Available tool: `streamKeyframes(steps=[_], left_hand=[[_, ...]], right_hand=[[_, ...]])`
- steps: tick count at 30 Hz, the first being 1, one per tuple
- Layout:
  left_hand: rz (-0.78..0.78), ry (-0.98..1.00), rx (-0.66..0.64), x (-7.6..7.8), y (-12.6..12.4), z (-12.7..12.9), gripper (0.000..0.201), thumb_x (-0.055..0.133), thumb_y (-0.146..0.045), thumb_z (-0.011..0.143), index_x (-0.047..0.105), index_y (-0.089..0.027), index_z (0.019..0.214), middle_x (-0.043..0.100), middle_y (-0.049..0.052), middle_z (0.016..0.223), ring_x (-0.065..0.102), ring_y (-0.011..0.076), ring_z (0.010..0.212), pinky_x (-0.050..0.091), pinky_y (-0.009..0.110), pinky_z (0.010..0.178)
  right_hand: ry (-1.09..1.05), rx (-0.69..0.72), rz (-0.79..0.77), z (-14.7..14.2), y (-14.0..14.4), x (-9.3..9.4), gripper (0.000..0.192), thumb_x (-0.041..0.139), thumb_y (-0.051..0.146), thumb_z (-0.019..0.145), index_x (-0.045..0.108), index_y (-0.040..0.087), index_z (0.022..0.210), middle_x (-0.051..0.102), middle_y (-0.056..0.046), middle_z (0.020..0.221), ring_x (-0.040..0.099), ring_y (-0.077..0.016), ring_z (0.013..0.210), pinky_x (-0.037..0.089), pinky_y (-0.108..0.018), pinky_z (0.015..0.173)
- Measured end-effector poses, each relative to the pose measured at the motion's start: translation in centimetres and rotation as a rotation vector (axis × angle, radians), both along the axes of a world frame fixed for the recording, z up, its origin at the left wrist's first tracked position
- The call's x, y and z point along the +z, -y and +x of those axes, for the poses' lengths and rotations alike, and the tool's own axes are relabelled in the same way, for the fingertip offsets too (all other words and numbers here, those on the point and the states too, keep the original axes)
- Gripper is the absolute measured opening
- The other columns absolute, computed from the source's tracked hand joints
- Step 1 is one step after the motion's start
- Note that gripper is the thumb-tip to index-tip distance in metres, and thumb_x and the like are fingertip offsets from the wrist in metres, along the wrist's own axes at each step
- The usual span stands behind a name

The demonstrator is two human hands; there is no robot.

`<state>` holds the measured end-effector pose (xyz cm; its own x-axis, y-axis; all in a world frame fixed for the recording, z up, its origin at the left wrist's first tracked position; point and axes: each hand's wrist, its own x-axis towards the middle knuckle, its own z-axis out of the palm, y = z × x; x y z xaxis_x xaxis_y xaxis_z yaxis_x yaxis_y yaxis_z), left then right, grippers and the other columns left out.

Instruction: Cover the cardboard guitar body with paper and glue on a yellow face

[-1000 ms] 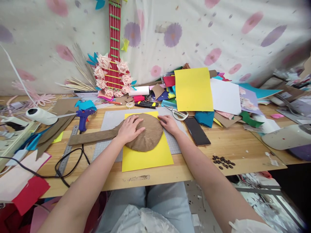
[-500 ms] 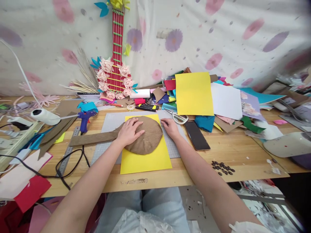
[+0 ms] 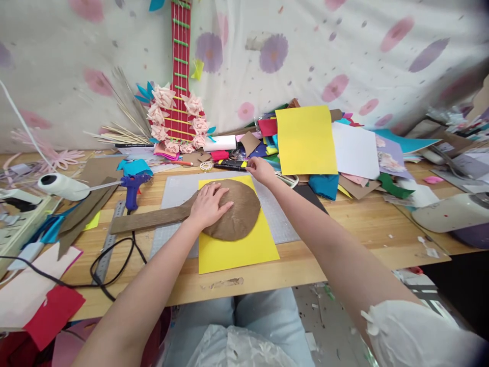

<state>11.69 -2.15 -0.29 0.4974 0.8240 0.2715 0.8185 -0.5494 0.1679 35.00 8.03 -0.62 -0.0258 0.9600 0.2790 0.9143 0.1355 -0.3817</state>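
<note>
head view: left hand (image 3: 208, 205) lies flat, fingers spread, on the brown disc (image 3: 243, 215), which rests on the yellow sheet (image 3: 239, 257). right hand (image 3: 262, 172) curls beside the black-and-yellow tool (image 3: 228, 164); its grip cannot be determined. uneven left-hand pressure could skew the disc.

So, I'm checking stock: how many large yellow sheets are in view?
2: the near sheet, partly under the brown piece, and the far sheet, on the paper pile. Others may be hidden.
</note>
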Motion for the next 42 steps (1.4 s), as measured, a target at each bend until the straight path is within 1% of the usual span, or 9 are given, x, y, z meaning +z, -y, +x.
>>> streamKeyframes(steps=[5, 11, 18, 21, 24, 29, 34, 37, 42], left_hand=[[-0.014, 0.008, -0.004, 0.2, 0.1, 0.0, 0.051, 0.037, -0.053, 0.086, 0.050, -0.022, 0.124, 0.044, 0.009, 0.132, 0.038, 0.0260, 0.123, 0.029, 0.042, 0.105], [-0.015, 0.017, -0.004, 0.2, 0.1, 0.0, 0.050, 0.037, -0.053, 0.086, 0.049, -0.022, 0.124, 0.044, 0.009, 0.132, 0.037, 0.0261, 0.124, 0.029, 0.043, 0.106], [-0.112, 0.196, 0.004, 0.4, -0.4, -0.3, 0.066, 0.042, -0.056, 0.082, 0.030, -0.021, 0.136, 0.034, 0.013, 0.139, 0.031, 0.0272, 0.130, 0.027, 0.045, 0.106], [-0.055, 0.366, 0.105, 2.4, -1.5, -0.2, 0.061, 0.041, -0.053, 0.083, 0.033, -0.019, 0.133, 0.031, 0.015, 0.140, 0.027, 0.0268, 0.132, 0.026, 0.044, 0.107], [0.001, 0.324, 0.103, 5.4, -2.9, 0.4, 0.048, 0.044, -0.046, 0.084, 0.044, -0.017, 0.123, 0.040, 0.013, 0.133, 0.035, 0.0256, 0.127, 0.029, 0.041, 0.105], [-0.276, 0.099, 0.032, 8.6, -4.2, 1.8, 0.036, 0.029, -0.039, 0.091, 0.055, -0.017, 0.098, 0.063, 0.009, 0.093, 0.059, 0.0231, 0.090, 0.044, 0.037, 0.081], [-0.231, 0.156, 0.019, 8.2, -4.6, 1.9, 0.033, 0.036, -0.042, 0.088, 0.056, -0.020, 0.101, 0.064, 0.006, 0.089, 0.059, 0.0217, 0.083, 0.044, 0.033, 0.075], [-0.272, 0.185, 0.022, 7.3, -5.4, 0.4, 0.039, 0.038, -0.048, 0.086, 0.054, -0.021, 0.108, 0.065, 0.005, 0.094, 0.060, 0.0211, 0.084, 0.044, 0.033, 0.077], [-0.319, 0.202, 0.287, 4.4, -7.3, -3.9, 0.058, 0.026, -0.056, 0.086, 0.046, -0.015, 0.121, 0.056, 0.014, 0.122, 0.053, 0.0259, 0.111, 0.039, 0.039, 0.092]], right_hand=[[0.233, 0.051, -0.187, -2.3, -3.2, 0.0, 0.029, 0.062, 0.029, 0.077, 0.058, 0.016, 0.103, 0.057, -0.013, 0.111, 0.052, -0.0250, 0.103, 0.041, -0.035, 0.084], [0.261, 0.072, -0.190, -2.0, -2.8, -0.5, 0.021, 0.058, 0.024, 0.080, 0.058, 0.013, 0.099, 0.056, -0.018, 0.114, 0.052, -0.0273, 0.107, 0.041, -0.037, 0.088], [-0.485, 0.219, -0.264, 0.0, -0.2, 2.5, 0.010, 0.055, 0.021, 0.080, 0.055, 0.016, 0.089, 0.062, -0.003, 0.076, 0.057, -0.0112, 0.064, 0.049, -0.026, 0.064], [-0.735, 0.362, -0.264, 0.4, 1.8, 4.4, 0.015, 0.061, 0.028, 0.077, 0.058, 0.015, 0.084, 0.060, 0.000, 0.068, 0.054, -0.0080, 0.058, 0.048, -0.022, 0.059], [-0.863, 0.462, -0.250, 0.1, 3.3, 6.1, 0.025, 0.067, 0.036, 0.071, 0.060, 0.016, 0.082, 0.059, 0.001, 0.066, 0.053, -0.0071, 0.057, 0.047, -0.021, 0.057], [-1.167, 0.446, -0.117, -2.2, 4.1, 7.4, 0.026, 0.070, 0.040, 0.069, 0.059, 0.018, 0.078, 0.051, 0.005, 0.059, 0.047, -0.0041, 0.050, 0.041, -0.017, 0.050], [-1.311, 0.346, -0.323, -5.4, 4.8, 7.0, 0.038, 0.063, 0.054, 0.072, 0.056, 0.017, 0.073, 0.044, 0.006, 0.048, 0.040, -0.0048, 0.041, 0.035, -0.018, 0.041], [-1.304, 0.265, -0.316, -6.2, 4.4, 6.6, 0.040, 0.059, 0.054, 0.075, 0.055, 0.016, 0.069, 0.046, 0.005, 0.047, 0.039, -0.0048, 0.039, 0.034, -0.019, 0.040], [-1.399, 0.109, -0.261, -5.3, 2.5, 5.3, 0.035, 0.056, 0.048, 0.080, 0.056, 0.015, 0.072, 0.046, 0.005, 0.045, 0.038, -0.0045, 0.037, 0.033, -0.018, 0.038]])
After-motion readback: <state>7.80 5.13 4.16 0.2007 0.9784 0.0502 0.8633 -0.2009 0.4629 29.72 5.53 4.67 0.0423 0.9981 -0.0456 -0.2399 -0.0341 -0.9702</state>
